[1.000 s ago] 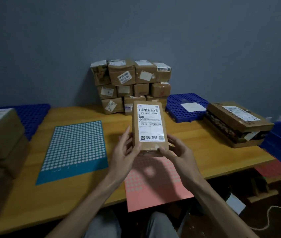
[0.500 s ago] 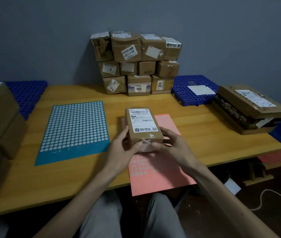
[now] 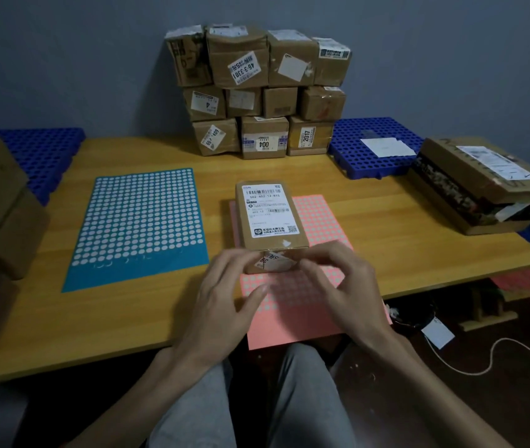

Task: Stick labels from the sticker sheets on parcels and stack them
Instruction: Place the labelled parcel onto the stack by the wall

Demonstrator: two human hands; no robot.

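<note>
A: Head view, item: parcel (image 3: 270, 218)?
B: Flat on the pink sticker sheet (image 3: 309, 318), long axis running away from the person, near end between left hand (image 3: 225, 302) and right hand (image 3: 341, 286).
A: Hand states?
B: Left loosely spread; right curled at the near corner, grip not discernible.

— Colour of the parcel (image 3: 270, 218)?
— Brown cardboard; white label (image 3: 270, 206) on top, black barcodes and print.
— Under the parcel?
— Pink sticker sheet (image 3: 322, 218), grid of paler round dots, plain pink toward the near edge. Beneath that, yellow-orange wood-grain surface (image 3: 386, 227).
— Left of the parcel?
— Teal sticker sheet (image 3: 137, 221), rows of white dots, plain teal band along the near edge.
— Behind the parcel?
— Stack of parcels (image 3: 263, 92), brown, white labels printed in black. Grey-blue wall (image 3: 63, 59), no pattern.
— Right of the parcel?
— Bright blue pallet (image 3: 354, 150), regular round holes; flat brown box (image 3: 445, 156), white label.
— Nearer than the parcel?
— Light grey trousers (image 3: 305, 399).
</note>
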